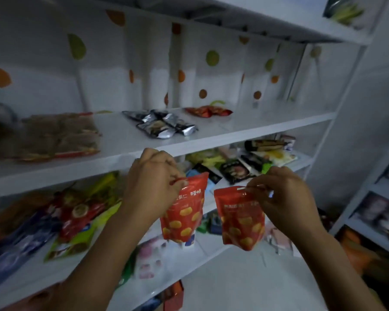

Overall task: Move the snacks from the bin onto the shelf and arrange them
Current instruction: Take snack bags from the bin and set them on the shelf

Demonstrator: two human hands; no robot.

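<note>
Hands at the snack shelf: a person faces a white shelf unit (pixel 144 145) with a red pouch held in each hand.

The left hand (pixel 151 187) pinches the left red pouch (pixel 182 217) by its top left corner. Its fingers (pixel 177 178) are clenched on the seal, and the pouch hangs straight down below them. The right hand (pixel 285 198) pinches the right red pouch (pixel 240 221) along its top edge, beside the hang slot. Thumb and fingers are curled onto the right end of the seal, so the pouch hangs below and to the left of that hand, slightly tilted.

Both pouches carry yellow rounds and white lettering. They hang side by side in mid-air, near each other but apart, in front of the lower boards and resting on none of them.

On the board just above the hands, silver foil packets (pixel 162 124) lie in a loose heap. Red packets (pixel 208 111) sit behind them against a dotted backdrop (pixel 212 58), and a large bag of brown snacks (pixel 58 135) lies to the left.

The board behind the hands is crowded with mixed colourful packets (pixel 76 212) at left and dark packets (pixel 236 169) at right. A second shelf unit (pixel 373 198) stands at the right edge.
</note>
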